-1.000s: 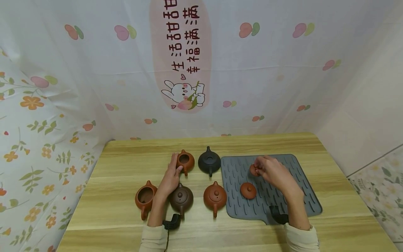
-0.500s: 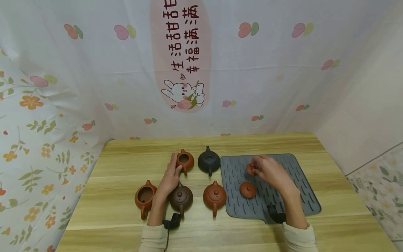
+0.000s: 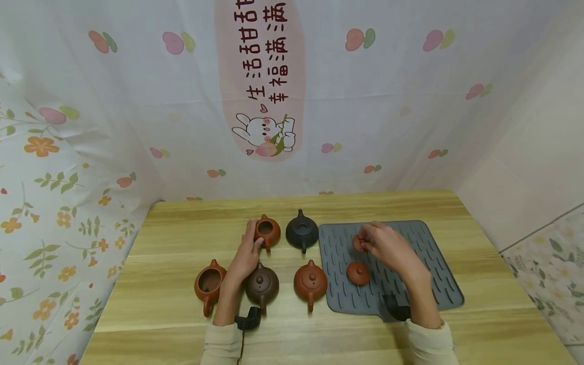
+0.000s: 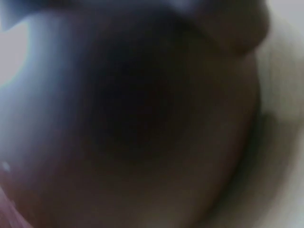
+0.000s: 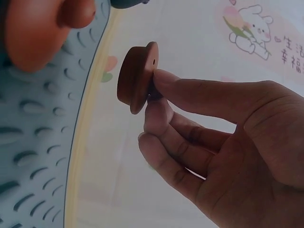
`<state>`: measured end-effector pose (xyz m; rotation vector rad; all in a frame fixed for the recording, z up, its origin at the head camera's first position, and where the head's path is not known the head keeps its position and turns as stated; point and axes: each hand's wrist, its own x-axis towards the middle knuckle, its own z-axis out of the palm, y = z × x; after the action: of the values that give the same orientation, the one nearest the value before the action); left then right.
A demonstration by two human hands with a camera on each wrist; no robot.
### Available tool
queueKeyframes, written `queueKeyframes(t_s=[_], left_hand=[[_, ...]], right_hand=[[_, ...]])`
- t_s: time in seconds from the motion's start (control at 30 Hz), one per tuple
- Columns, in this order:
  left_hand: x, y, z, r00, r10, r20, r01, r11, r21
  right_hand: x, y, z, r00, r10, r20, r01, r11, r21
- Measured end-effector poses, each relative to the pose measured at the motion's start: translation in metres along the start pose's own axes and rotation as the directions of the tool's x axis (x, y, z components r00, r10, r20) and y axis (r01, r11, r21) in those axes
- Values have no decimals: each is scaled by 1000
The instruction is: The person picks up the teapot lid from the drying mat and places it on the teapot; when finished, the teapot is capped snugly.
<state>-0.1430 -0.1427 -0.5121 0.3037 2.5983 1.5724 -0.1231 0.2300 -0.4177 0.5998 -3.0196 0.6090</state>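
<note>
At the table's [image 3: 173,228] 2 o'clock, the right hand [image 3: 385,244] pinches a lid [image 5: 130,76]. Brown pot [image 3: 262,290] and red pot [image 3: 310,287] are lidded; small pot [image 3: 272,237] at 11, the left hand [image 3: 245,257] straight-fingered against it, is uncovered.

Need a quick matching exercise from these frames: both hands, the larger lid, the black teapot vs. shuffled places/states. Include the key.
Column 1
1. right hand
2. left hand
3. larger lid
4. black teapot

Column 2
A. lying on the grey mat
B. touching a small open teapot
C. in the far row, just left of the mat in the head view
D. pinching a smaller lid

Pairs: 1-D, 2-B, 3-A, 4-C
</note>
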Motion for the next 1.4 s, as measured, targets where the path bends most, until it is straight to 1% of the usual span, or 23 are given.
queueKeyframes(t_s=[0.3, 0.6, 0.9, 1.1, 1.2, 1.4], left_hand=[[4, 2, 1, 1000, -8, 0, 8, 1000, 19], [11, 0, -4, 1000, 1, -3, -1, 1000, 32], [13, -1, -7, 1000, -3, 2, 3, 999, 36], [12, 0, -7, 1000, -15, 0, 15, 1000, 22], [11, -1, -7, 1000, -20, 6, 20, 1000, 19], [8, -3, -4, 1000, -11, 7, 11, 1000, 26]], right_hand=[[10, -13, -4, 999, -52, -3, 52, 999, 1], [22, -24, -5, 997, -80, -11, 80, 997, -9], [25, -30, -3, 996, -87, 0, 87, 996, 7], [25, -33, -1, 996, -85, 5, 85, 996, 10], [26, -34, 0, 997, -78, 17, 78, 997, 11], [25, -36, 0, 997, -66, 43, 65, 998, 21]])
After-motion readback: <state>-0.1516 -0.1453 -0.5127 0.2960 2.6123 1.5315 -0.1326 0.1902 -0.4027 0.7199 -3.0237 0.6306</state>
